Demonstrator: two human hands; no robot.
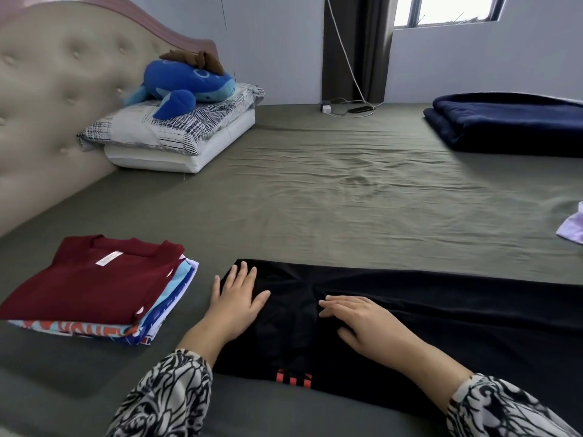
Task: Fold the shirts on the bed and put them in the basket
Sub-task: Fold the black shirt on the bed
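Pressing flat on the black shirt (410, 310), both hands lay palm down with fingers straight, gripping nothing; left hand (235, 305) sat on the shirt's left end, right hand (362, 320) just to its right on the cloth, the two near but apart. Shirt stretched across the bed (315, 190) rightward past the right hand. Folded stack (94, 288), maroon on top, lay left of the left hand, not touching it
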